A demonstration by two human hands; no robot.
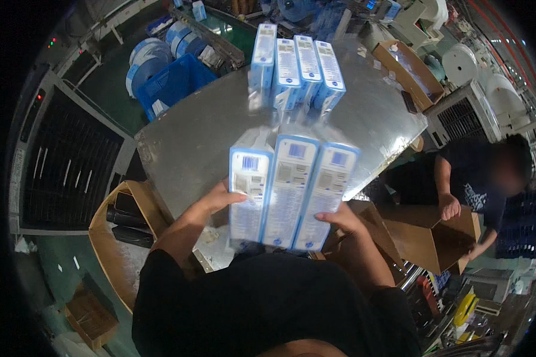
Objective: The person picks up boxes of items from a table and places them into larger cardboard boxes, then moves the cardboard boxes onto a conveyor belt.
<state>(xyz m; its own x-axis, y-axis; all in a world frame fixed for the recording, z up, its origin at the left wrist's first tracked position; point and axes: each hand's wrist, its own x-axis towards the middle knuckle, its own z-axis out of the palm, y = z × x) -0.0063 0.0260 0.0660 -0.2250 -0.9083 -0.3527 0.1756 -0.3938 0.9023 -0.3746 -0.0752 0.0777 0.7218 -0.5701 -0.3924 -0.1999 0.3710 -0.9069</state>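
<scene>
Three slim white-and-blue cartons (292,184) stand side by side at the centre of the frame, their narrow printed faces toward the wearer (their upper ends are blurred). The left hand (215,199) presses on the outer side of the leftmost one, its thumb laid over the front face; its other fingers are mostly hidden behind the carton. The right hand (344,221) clasps the rightmost one in like manner, thumb on the front, so that the trio is squeezed between both palms. Whether the cartons' lower ends touch anything, I cannot tell.

Beyond them, at the upper centre, a row of four similar cartons (287,68) stands on a grey metal table (190,137), the leftmost slightly apart from the rest. A blue plastic crate (175,89) sits at the upper left, beside some blue-and-white rolls (146,59). At the upper right lies an open cardboard tray (432,89) (with a dark flat object (409,102) near it). At the right, a co-worker (479,184) in a dark shirt has both hands at an open brown cardboard box (412,241).
</scene>
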